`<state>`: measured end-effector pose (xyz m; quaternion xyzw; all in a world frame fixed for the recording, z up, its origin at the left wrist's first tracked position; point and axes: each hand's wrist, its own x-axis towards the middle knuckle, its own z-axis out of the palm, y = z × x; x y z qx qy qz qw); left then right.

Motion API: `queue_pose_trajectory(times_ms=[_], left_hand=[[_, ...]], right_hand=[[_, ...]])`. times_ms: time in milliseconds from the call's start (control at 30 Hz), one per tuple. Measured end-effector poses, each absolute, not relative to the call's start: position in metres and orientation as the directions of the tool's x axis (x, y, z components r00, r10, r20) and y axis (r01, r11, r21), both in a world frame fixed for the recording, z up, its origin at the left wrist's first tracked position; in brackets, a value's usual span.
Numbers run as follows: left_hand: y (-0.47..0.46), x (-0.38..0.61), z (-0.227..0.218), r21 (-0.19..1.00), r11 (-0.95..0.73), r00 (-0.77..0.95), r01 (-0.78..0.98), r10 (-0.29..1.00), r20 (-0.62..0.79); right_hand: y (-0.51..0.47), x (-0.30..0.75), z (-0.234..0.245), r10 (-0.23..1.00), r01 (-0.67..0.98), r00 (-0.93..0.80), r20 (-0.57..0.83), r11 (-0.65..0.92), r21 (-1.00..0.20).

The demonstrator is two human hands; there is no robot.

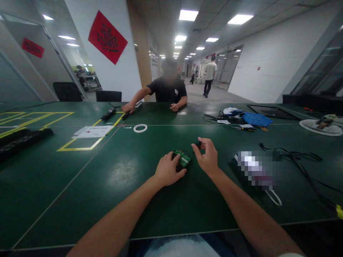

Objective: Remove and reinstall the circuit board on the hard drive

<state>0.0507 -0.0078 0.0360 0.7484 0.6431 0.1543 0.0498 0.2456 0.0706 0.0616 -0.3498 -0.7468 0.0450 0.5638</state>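
A green circuit board [183, 158] with a black housing lies on the green table in front of me. My left hand [168, 170] grips it from the left, the fingers over its far side and the thumb along its near edge. Just to the right, my right hand [207, 157] pinches a small dark screwdriver [198, 144] between thumb and fingers. Its thin shaft slants down toward the board's right edge; whether the tip touches a screw I cannot tell.
Across the table [128, 200] sits a person in a black shirt [166, 91], one hand near a black tool. A white tape ring [140, 128] lies ahead. To the right are a blurred-out object [254, 169], black cables [294, 157], a blue tray [257, 119] and a white fan grille [318, 127].
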Motion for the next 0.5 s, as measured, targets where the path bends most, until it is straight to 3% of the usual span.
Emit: queue_pose_trajectory(times_ms=[133, 367, 500], left_hand=[[-0.008, 0.051, 0.035, 0.265, -0.158, 0.118, 0.951, 0.980, 0.163], [-0.007, 0.052, 0.034, 0.267, -0.169, 0.126, 0.949, 0.977, 0.171], [-0.006, 0.051, 0.032, 0.263, -0.165, 0.123, 0.951, 0.978, 0.169]], right_hand=[[0.066, 0.245, 0.065, 0.540, 0.456, -0.165, 0.825, 0.784, -0.422], [0.075, 0.228, 0.054, 0.663, 0.331, -0.017, 0.748, 0.710, -0.622], [0.077, 0.228, 0.055, 0.678, 0.396, -0.046, 0.734, 0.686, -0.610]])
